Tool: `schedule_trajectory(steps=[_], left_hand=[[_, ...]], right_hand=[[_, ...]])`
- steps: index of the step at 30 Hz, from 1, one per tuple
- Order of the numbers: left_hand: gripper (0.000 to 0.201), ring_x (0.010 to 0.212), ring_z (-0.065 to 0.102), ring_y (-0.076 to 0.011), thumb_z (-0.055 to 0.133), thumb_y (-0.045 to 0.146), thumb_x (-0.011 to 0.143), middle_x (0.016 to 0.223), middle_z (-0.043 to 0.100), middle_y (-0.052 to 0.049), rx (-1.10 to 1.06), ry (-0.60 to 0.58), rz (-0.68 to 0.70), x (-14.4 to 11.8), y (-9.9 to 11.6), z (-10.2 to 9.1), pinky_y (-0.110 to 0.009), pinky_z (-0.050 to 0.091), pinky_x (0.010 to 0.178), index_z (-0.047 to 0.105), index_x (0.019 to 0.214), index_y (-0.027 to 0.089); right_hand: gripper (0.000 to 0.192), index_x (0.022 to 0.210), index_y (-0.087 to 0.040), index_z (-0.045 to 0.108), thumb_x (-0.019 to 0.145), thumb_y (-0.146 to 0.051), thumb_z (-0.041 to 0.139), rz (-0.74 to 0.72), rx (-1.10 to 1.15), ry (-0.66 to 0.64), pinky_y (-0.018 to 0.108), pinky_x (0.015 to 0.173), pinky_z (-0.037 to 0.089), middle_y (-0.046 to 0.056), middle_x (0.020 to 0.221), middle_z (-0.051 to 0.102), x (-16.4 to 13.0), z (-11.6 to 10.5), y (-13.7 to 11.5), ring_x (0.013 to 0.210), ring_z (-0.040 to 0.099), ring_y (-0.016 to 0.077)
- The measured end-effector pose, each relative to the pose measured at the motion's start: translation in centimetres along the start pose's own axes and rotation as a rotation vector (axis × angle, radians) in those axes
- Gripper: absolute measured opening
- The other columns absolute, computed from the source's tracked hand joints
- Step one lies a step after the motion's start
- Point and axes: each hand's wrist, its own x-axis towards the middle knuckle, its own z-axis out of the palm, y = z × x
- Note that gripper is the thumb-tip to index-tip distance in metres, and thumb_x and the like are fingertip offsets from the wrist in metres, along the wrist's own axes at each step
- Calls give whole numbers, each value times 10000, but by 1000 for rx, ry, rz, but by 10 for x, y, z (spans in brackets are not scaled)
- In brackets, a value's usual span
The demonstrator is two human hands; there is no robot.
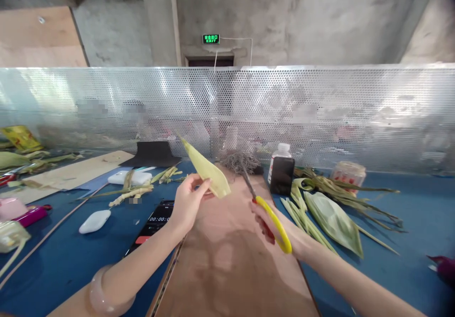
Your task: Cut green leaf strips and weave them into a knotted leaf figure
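Observation:
My left hand (188,201) pinches the lower end of a pale yellow-green folded leaf (208,169), which points up and to the left above a brown board (227,260). A pink bangle sits on that wrist. My right hand (275,229) grips scissors (265,208) with yellow and red handles. Their thin blades point up and left, toward the leaf, and stop just to the right of it without touching.
A dark bottle with a white cap (281,170) stands behind the board. Green leaves and strips (330,212) lie at the right on the blue table (419,212). A phone showing a timer (156,220), a white case (95,221) and leaf scraps lie at the left. A perforated metal screen (320,113) closes off the back.

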Motion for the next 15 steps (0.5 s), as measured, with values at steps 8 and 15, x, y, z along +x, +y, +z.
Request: schedule_trajectory(steps=[8,15], left_hand=[[245,799,666,-204,676,355,741,839,659,-33,16,133,184,0,8,-4,-361,579,706,585,856,159],[253,787,673,-206,665,362,753,872,659,-46,37,98,164,-4,5,-2,-335,580,680,577,880,161]], right_hand=[[432,782,-201,410,785,-622,505,-176,-158,-92,279,601,375,-27,702,454,-25,16,1,652,420,140],[449,774,-207,418,786,-651,484,-175,-132,-124,259,562,358,-33,677,440,-23,17,1,618,409,131]])
